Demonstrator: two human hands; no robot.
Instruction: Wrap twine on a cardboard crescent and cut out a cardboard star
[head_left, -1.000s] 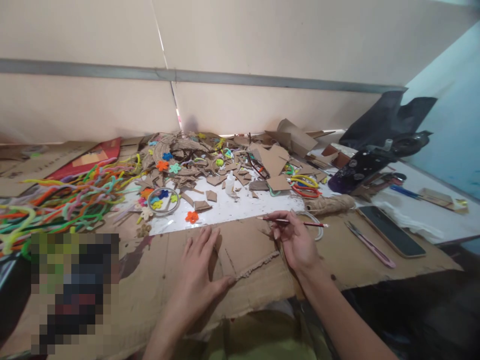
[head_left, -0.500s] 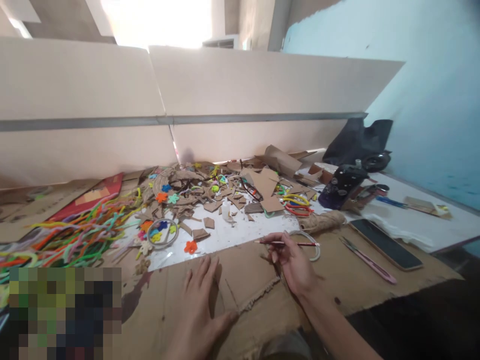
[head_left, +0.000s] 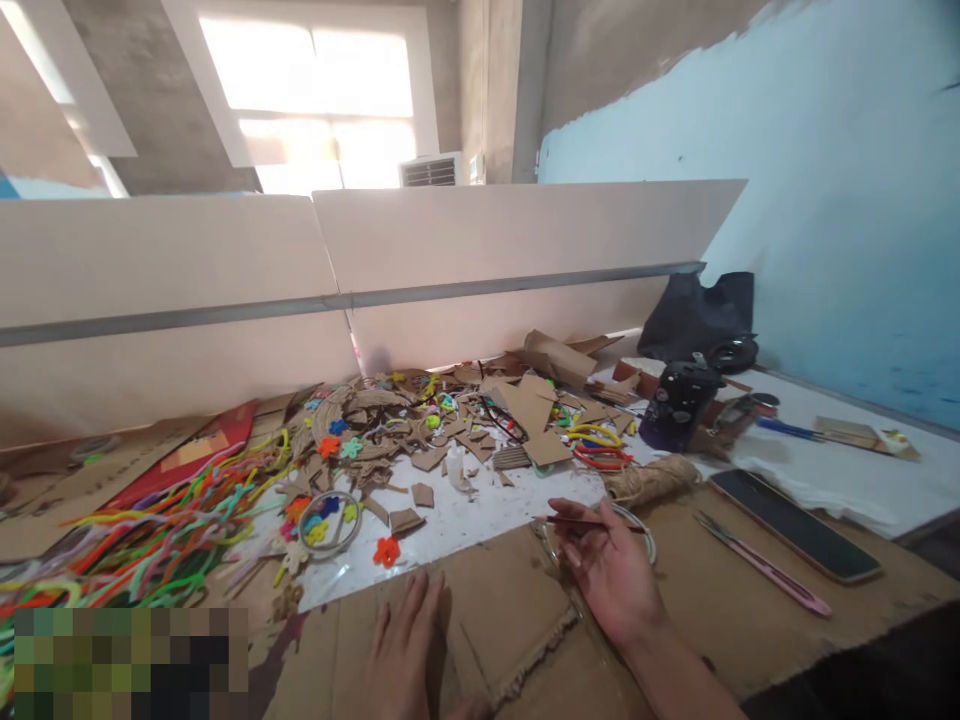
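My left hand [head_left: 405, 645] lies flat on a sheet of brown cardboard [head_left: 502, 580], its fingers stretched out; the lower part runs out of the picture. A pencil [head_left: 581, 522] rests in my right hand [head_left: 611, 580], gripped between the fingers and pointing left. That hand is at the cardboard's right side, turned so part of the palm shows. A ragged torn edge and a thin drawn line mark the cardboard between my hands. Right of my right hand lies a pink craft knife [head_left: 765, 565], with a phone [head_left: 795, 525] beyond it.
Cardboard scraps [head_left: 427, 455] and a small white bottle [head_left: 456, 465] cover the middle. Colourful pipe cleaners [head_left: 180, 530] heap at the left. A tape ring [head_left: 330, 525] lies near an orange flower [head_left: 386, 551]. A twine roll [head_left: 652, 482] and a dark tumbler [head_left: 679, 405] stand right.
The view has tilted upward, so the table sits lower in the picture. My right hand has turned slightly, showing more palm, still with the pencil. My left hand stays on the cardboard.
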